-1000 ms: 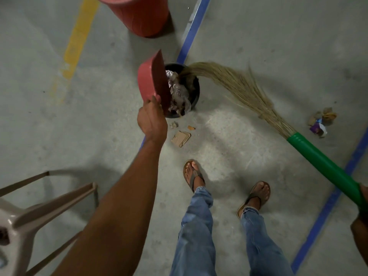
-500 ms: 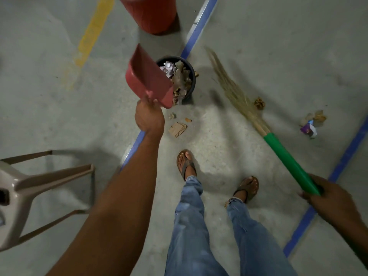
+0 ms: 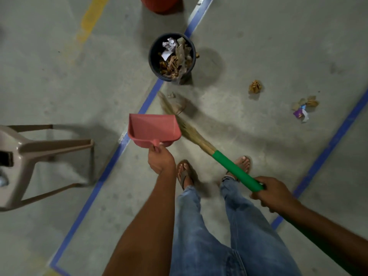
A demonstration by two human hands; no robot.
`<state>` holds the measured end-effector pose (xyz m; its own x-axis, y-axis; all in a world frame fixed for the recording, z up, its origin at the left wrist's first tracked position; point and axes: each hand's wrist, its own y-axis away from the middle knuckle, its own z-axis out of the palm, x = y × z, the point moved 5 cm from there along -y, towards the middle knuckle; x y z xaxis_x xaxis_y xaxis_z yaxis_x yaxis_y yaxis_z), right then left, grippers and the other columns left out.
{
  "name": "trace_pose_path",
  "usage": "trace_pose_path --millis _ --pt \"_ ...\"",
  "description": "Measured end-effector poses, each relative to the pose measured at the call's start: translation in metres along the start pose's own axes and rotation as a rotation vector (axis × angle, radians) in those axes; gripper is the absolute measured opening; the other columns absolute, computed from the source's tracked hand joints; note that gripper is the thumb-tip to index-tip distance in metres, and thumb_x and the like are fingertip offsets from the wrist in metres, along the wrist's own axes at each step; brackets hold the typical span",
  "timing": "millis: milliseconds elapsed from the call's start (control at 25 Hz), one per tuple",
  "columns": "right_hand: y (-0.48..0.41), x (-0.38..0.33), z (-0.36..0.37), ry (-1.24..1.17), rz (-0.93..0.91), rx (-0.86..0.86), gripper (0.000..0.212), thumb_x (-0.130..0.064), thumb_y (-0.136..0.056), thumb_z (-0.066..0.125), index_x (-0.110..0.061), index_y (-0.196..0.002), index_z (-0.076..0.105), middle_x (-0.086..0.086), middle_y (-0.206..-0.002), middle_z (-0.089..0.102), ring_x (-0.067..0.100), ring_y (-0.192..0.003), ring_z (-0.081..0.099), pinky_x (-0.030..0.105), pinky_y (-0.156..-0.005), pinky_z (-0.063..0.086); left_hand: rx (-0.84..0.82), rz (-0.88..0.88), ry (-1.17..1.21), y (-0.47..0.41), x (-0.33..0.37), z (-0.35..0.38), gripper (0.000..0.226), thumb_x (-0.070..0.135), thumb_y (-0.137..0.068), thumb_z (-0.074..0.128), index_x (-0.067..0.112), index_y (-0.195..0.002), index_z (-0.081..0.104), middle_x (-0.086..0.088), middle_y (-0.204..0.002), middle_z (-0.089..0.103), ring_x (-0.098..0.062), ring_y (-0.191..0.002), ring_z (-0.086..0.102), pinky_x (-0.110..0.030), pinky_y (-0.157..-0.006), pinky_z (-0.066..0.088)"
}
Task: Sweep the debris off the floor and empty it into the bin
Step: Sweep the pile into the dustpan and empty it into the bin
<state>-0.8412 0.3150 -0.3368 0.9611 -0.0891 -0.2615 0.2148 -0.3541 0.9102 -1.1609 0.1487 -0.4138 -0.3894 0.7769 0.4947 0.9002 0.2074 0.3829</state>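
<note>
My left hand (image 3: 161, 160) grips the handle of an empty red dustpan (image 3: 154, 130), held level just above the floor. My right hand (image 3: 271, 193) holds the green handle of a straw broom (image 3: 235, 170); its blurred bristles (image 3: 180, 118) lie right of the pan and reach toward small scraps (image 3: 179, 102) on the floor. A small black bin (image 3: 172, 57) full of paper and dry leaves stands beyond the pan. A crumpled brown ball (image 3: 255, 87) and a small pile of wrappers (image 3: 303, 108) lie to the right.
A beige plastic chair (image 3: 29, 154) stands at the left. A red bucket (image 3: 160, 4) sits at the top edge. Blue tape lines (image 3: 111, 164) and a yellow line (image 3: 90, 18) cross the concrete floor. My sandalled feet (image 3: 186, 174) stand just behind the pan.
The dustpan has come away from the bin, turned level and dropped low near my feet. The broom has swung left, its bristles now beside the pan.
</note>
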Motion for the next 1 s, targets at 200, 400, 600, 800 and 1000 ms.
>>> trace_pose_path --millis 200,400,600,800,1000 --pt "-0.097 -0.076 0.102 -0.273 0.078 -0.078 0.019 -0.015 -0.085 0.074 -0.011 -0.102 0.068 0.008 -0.073 0.069 0.021 -0.055 0.063 0.027 -0.046 0.046 -0.045 0.065 -0.046 -0.049 -0.039 -0.007 0.026 0.033 -0.097 0.063 0.011 -0.105 0.075 -0.014 -0.099 0.075 -0.035 -0.097 0.069 -0.038 -0.085 0.05" --pt "-0.112 -0.097 0.143 -0.804 0.334 0.084 0.016 -0.006 -0.092 0.065 0.001 -0.079 0.062 0.014 -0.058 0.054 0.022 -0.044 0.047 0.025 -0.042 0.04 -0.146 0.214 -0.111 -0.079 -0.042 -0.001 0.028 0.039 -0.098 0.062 0.015 -0.107 0.074 -0.007 -0.098 0.075 -0.026 -0.093 0.069 -0.031 -0.079 0.046" --pt "-0.022 -0.047 0.104 -0.65 0.284 0.414 0.007 -0.02 -0.088 0.07 -0.015 -0.084 0.068 0.014 -0.069 0.068 0.031 -0.058 0.063 0.045 -0.059 0.058 -0.295 0.276 -0.08 -0.044 -0.02 0.006 0.028 0.042 -0.101 0.059 0.019 -0.108 0.073 0.002 -0.089 0.068 -0.017 -0.083 0.06 -0.027 -0.074 0.039" --pt "0.025 -0.05 0.056 -0.571 0.132 0.511 0.021 -0.016 -0.089 0.07 -0.032 -0.102 0.064 0.014 -0.074 0.07 0.028 -0.062 0.066 0.031 -0.047 0.05 -0.426 0.368 -0.07 -0.018 0.02 0.013 0.038 0.058 -0.101 0.049 0.026 -0.091 0.068 0.006 -0.081 0.068 -0.016 -0.075 0.064 -0.033 -0.065 0.049" --pt "-0.009 -0.073 -0.007 -0.471 0.006 0.54 0.037 -0.018 -0.085 0.074 -0.036 -0.116 0.066 0.007 -0.08 0.073 0.026 -0.065 0.068 0.03 -0.051 0.051 -0.411 0.491 -0.047 -0.021 0.076 0.01 0.038 0.058 -0.101 0.049 0.028 -0.085 0.065 0.007 -0.072 0.063 -0.008 -0.067 0.06 -0.023 -0.057 0.04"
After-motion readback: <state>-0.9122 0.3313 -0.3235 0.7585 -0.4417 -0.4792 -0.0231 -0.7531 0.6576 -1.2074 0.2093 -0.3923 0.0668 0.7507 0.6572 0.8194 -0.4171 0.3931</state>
